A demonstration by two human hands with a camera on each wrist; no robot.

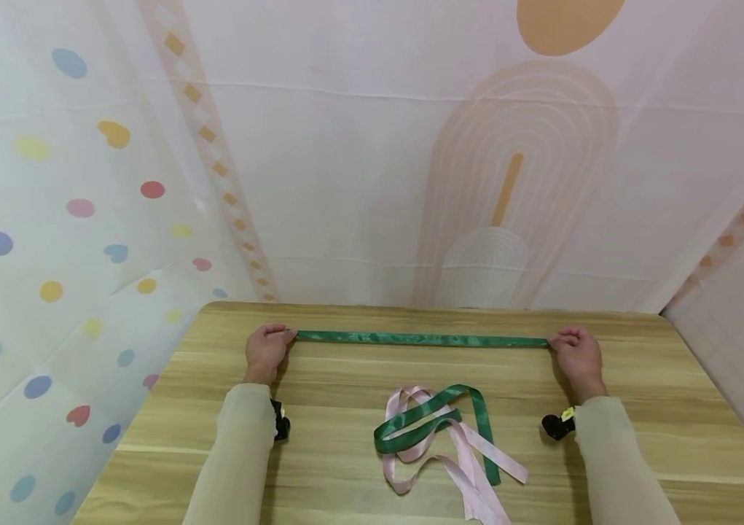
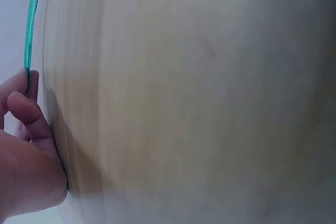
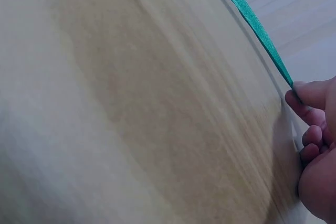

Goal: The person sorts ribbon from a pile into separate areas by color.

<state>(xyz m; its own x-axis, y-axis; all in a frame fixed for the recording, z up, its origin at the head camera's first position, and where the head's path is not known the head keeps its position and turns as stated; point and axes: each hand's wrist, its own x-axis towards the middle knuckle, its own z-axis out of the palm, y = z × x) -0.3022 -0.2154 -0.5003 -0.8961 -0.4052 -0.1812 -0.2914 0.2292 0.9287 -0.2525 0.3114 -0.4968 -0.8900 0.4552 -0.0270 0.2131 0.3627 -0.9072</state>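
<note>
A green ribbon (image 1: pixel 420 340) stretches straight from side to side near the far edge of the table. My left hand (image 1: pixel 268 351) pinches its left end between thumb and finger, and my right hand (image 1: pixel 577 357) pinches its right end. In the left wrist view, the ribbon (image 2: pixel 31 24) runs up from the fingertips of the left hand (image 2: pixel 31 145). The right wrist view has the ribbon (image 3: pixel 257 27) slanting down to the thumb and finger of the right hand (image 3: pixel 317 129).
Nearer the front, a second green ribbon (image 1: pixel 484 430) lies in loose loops, tangled with pink ribbon (image 1: pixel 470 477). The wood-grain table (image 1: pixel 332 467) ends at a patterned cloth backdrop (image 1: pixel 345 182). Small black devices sit at both sleeve cuffs.
</note>
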